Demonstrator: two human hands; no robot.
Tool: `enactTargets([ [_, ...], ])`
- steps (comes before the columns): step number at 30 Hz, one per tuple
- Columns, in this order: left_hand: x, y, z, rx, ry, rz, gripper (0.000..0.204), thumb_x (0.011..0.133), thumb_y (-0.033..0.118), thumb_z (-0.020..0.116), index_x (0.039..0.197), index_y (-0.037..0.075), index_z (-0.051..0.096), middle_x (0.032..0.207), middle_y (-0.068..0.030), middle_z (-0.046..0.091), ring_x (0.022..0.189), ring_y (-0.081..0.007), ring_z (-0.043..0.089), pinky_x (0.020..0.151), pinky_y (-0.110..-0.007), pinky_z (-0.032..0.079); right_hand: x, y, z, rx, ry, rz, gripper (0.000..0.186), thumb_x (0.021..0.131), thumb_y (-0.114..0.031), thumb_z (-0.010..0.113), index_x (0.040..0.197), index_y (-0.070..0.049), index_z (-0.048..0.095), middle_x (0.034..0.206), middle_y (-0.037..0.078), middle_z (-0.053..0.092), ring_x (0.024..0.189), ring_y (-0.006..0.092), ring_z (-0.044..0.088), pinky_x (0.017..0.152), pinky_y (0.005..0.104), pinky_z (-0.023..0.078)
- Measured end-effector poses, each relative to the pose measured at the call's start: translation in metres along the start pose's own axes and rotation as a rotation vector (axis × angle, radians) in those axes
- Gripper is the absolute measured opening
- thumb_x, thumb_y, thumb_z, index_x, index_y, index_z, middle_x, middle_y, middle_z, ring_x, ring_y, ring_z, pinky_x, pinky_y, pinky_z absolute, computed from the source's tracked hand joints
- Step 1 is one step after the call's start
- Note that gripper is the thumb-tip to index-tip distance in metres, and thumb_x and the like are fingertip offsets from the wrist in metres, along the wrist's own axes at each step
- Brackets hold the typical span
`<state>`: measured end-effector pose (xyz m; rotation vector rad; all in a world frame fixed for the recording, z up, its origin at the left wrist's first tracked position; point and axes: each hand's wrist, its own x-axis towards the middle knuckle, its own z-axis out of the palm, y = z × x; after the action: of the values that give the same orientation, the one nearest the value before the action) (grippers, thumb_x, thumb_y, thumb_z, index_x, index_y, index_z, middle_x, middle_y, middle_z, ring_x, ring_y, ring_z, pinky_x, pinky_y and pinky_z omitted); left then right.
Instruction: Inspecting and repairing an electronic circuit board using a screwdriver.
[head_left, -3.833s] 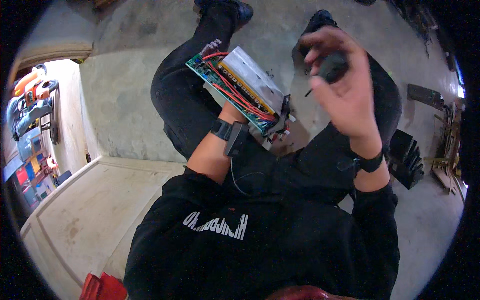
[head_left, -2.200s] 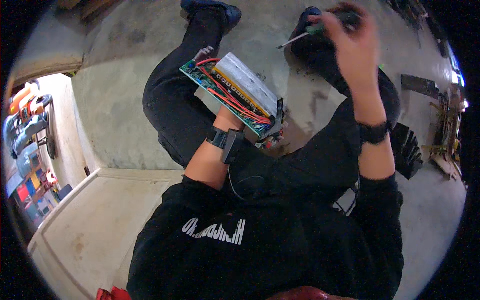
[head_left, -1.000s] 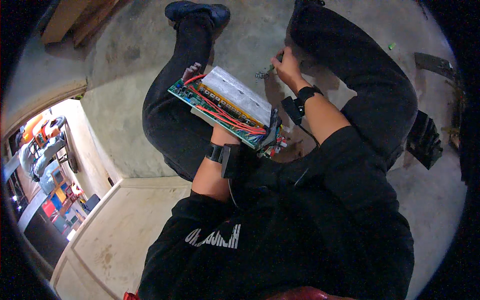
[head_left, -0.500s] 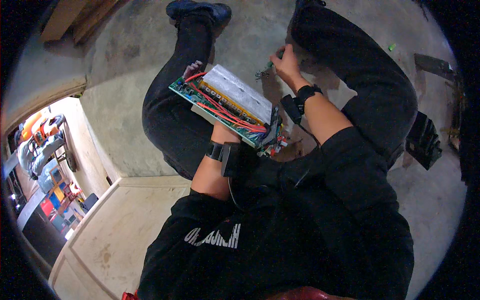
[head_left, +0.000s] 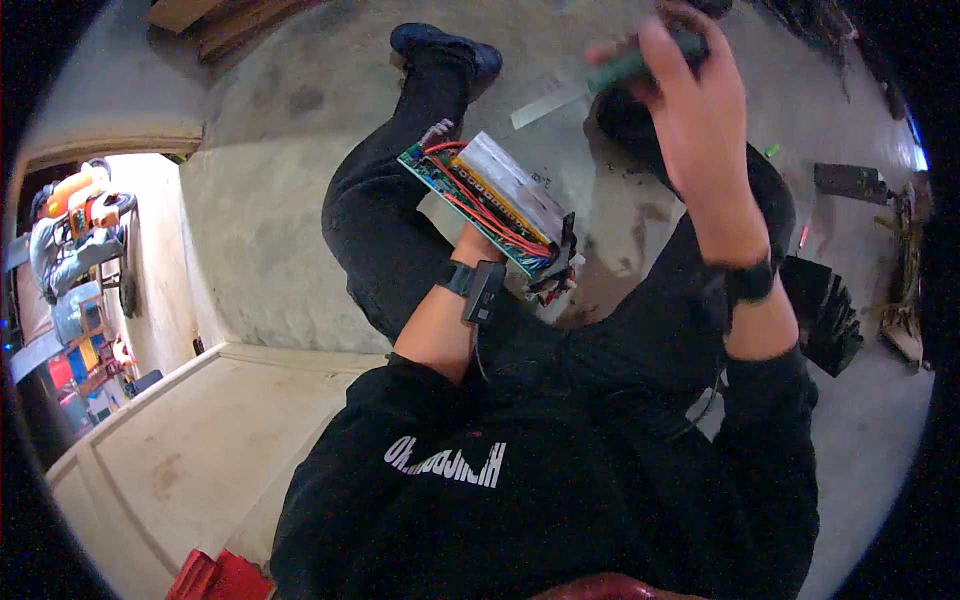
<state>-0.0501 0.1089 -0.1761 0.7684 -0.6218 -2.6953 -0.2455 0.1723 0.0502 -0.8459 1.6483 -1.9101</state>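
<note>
My left hand (head_left: pixel 472 240) is under a circuit board (head_left: pixel 440 185) with red wires, a silver metal heatsink (head_left: pixel 515 175) and loose connectors at its right end, holding it tilted above my lap; its fingers are mostly hidden by the board. My right hand (head_left: pixel 693 140) is raised at the upper right, blurred, closed on a screwdriver with a green handle (head_left: pixel 615 70); its pale, motion-smeared shaft points down and left, apart from the board, toward the floor (head_left: pixel 545 125).
My bent legs (head_left: pixel 355 205) surround the work. A cream panel (head_left: pixel 200 430) is at lower left, red objects (head_left: pixel 215 575) at the bottom edge. Black finned parts (head_left: pixel 820 315), a dark piece (head_left: pixel 845 180) and a small green item (head_left: pixel 772 150) lie rightward. A doorway shows an orange-grey machine (head_left: pixel 70 220).
My right hand has lifted from small pieces on the floor between my legs and moved up and right, bringing the screwdriver with it. My left hand still holds the board.
</note>
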Motion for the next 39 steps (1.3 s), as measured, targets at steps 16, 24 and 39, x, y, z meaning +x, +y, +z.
enactTargets([
  [16, 0.017, -0.016, -0.026, 0.016, -0.046, -0.019, 0.038, 0.102, 0.04, 0.043, 0.115, 0.007, 0.057, 0.115, -0.0129, 0.063, 0.103, -0.0266, 0.063, 0.088, -0.045, 0.054, -0.109, 0.066, -0.006, -0.235, -0.108, -0.144, 0.026, 0.085, -0.013, 0.074, 0.103, -0.004, 0.057, 0.096, 0.01, 0.063, 0.087, 0.0182, 0.062, 0.08, 0.0306, 0.05],
  [24, 0.0, 0.001, 0.009, 0.143, -0.025, 0.032, 0.04, 0.1, 0.045, 0.042, 0.11, 0.01, 0.058, 0.108, -0.0101, 0.064, 0.099, -0.0258, 0.063, 0.084, -0.045, 0.054, -0.11, 0.06, -0.008, -0.202, -0.196, -0.184, 0.023, 0.088, -0.006, 0.068, 0.105, -0.003, 0.052, 0.098, 0.01, 0.061, 0.09, 0.0198, 0.063, 0.082, 0.0338, 0.051],
  [39, 0.006, -0.002, 0.004, 0.078, -0.039, 0.037, 0.041, 0.099, 0.047, 0.041, 0.109, 0.011, 0.058, 0.105, -0.0094, 0.063, 0.097, -0.0261, 0.063, 0.083, -0.045, 0.054, -0.106, 0.057, -0.005, -0.107, -0.107, -0.053, 0.022, 0.09, -0.006, 0.066, 0.105, -0.002, 0.05, 0.093, 0.008, 0.062, 0.086, 0.0182, 0.068, 0.074, 0.0291, 0.053],
])
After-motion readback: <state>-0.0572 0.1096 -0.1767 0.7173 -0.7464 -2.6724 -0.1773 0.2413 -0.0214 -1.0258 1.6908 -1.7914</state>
